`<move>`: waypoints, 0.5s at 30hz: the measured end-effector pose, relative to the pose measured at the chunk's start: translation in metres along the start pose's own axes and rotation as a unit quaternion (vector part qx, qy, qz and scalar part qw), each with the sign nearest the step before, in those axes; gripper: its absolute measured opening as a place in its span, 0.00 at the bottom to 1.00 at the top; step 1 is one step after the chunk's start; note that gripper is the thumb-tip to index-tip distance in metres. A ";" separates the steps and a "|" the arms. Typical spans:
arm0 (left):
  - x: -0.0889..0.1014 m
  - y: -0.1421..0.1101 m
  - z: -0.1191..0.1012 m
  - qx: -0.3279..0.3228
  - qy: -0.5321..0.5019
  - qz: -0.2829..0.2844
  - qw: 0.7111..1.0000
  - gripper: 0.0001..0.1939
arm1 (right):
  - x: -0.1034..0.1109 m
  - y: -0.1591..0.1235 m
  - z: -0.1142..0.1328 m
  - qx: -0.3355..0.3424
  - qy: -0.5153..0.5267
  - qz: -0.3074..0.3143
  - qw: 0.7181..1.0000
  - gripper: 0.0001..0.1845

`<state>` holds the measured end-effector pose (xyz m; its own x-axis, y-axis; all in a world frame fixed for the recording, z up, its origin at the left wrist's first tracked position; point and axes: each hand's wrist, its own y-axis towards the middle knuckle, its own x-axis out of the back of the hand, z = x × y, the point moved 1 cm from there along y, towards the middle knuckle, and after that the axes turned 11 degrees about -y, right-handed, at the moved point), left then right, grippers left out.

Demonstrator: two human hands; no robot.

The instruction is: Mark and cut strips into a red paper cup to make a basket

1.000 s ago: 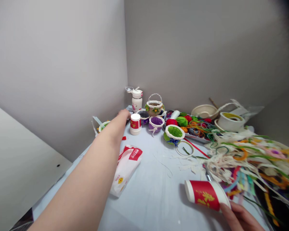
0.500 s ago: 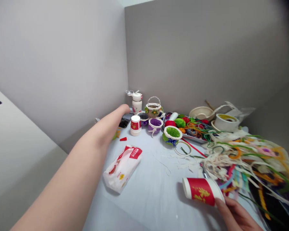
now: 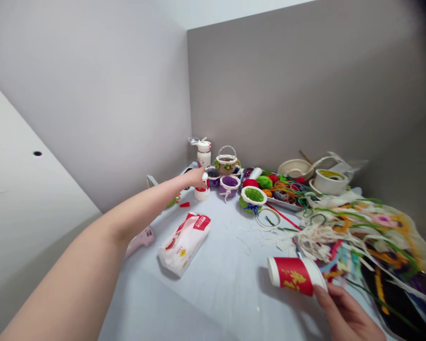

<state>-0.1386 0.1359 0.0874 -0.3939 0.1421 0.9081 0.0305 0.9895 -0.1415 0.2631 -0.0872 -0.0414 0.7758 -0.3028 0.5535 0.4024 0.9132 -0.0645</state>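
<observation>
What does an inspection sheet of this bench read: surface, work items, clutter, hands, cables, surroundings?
Surface: pale blue table, white scraps scattered on it.
Work items: red-and-white front cup, on its side; back cup, partly hidden.
Clutter: tangled strand pile, yarn tray, soft white pack, small baskets.
Hands: right hand grips front cup; left hand at back cup, grip unclear.
Cables: nothing seen.
Surroundings: grey wall behind, white panel left.

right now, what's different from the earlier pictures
The left hand has moved right, from beside the standing cup to its top; whether it grips is unclear. A pink tool has come into view beside the forearm. The right hand still holds its red-and-white cup; the packet stayed put.
</observation>
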 end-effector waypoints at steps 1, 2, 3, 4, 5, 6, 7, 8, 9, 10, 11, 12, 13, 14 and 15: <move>-0.001 0.000 0.003 0.001 0.006 -0.013 1.000 0.39 | 0.000 0.000 0.000 0.002 -0.001 0.001 1.000 0.26; 0.001 0.002 0.006 0.004 0.010 -0.024 1.000 0.37 | 0.000 0.000 0.000 0.006 0.000 0.001 1.000 0.26; 0.005 0.004 0.009 0.008 0.014 -0.034 0.999 0.36 | 0.000 0.000 0.001 0.012 0.001 0.001 1.000 0.25; 0.010 0.006 0.013 0.015 0.018 -0.044 0.999 0.35 | 0.000 -0.001 0.001 0.017 0.003 0.000 1.000 0.25; 0.017 0.009 0.018 0.024 0.021 -0.055 0.998 0.35 | 0.000 -0.001 0.002 0.022 0.006 -0.003 1.000 0.24; 0.025 0.013 0.022 0.034 0.024 -0.068 0.997 0.35 | -0.001 -0.001 0.003 0.025 0.009 -0.008 1.000 0.24; 0.032 0.017 0.027 0.046 0.028 -0.082 0.995 0.35 | -0.001 -0.002 0.004 0.027 0.011 -0.012 1.000 0.25; 0.038 0.022 0.031 0.058 0.030 -0.097 0.993 0.36 | -0.001 -0.003 0.005 0.027 0.011 -0.014 0.999 0.25; 0.044 0.027 0.035 0.069 0.032 -0.112 0.991 0.37 | -0.002 -0.003 0.007 0.026 0.009 -0.015 1.000 0.25; 0.048 0.032 0.039 0.080 0.033 -0.125 0.988 0.38 | -0.002 -0.004 0.009 0.024 0.007 -0.014 1.000 0.24; 0.050 0.037 0.042 0.090 0.034 -0.136 0.986 0.39 | -0.002 -0.004 0.011 0.023 0.005 -0.012 1.000 0.24; 0.052 0.043 0.045 0.100 0.033 -0.145 0.984 0.39 | -0.001 -0.004 0.013 0.021 0.003 -0.010 1.000 0.24; 0.052 0.048 0.047 0.110 0.032 -0.151 0.982 0.40 | -0.001 -0.004 0.016 0.019 0.001 -0.010 1.000 0.24; 0.052 0.053 0.049 0.120 0.030 -0.155 0.980 0.40 | 0.000 -0.003 0.019 0.017 -0.001 -0.014 1.000 0.24; 0.051 0.058 0.050 0.129 0.029 -0.158 0.979 0.40 | 0.001 -0.003 0.021 0.016 -0.002 -0.018 1.000 0.24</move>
<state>-0.2029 0.1990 0.1058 -0.2939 -0.1619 0.9420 -0.3198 0.9454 0.0627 0.2530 -0.0845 -0.0232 0.7592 -0.3336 0.5589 0.4137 0.9102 -0.0187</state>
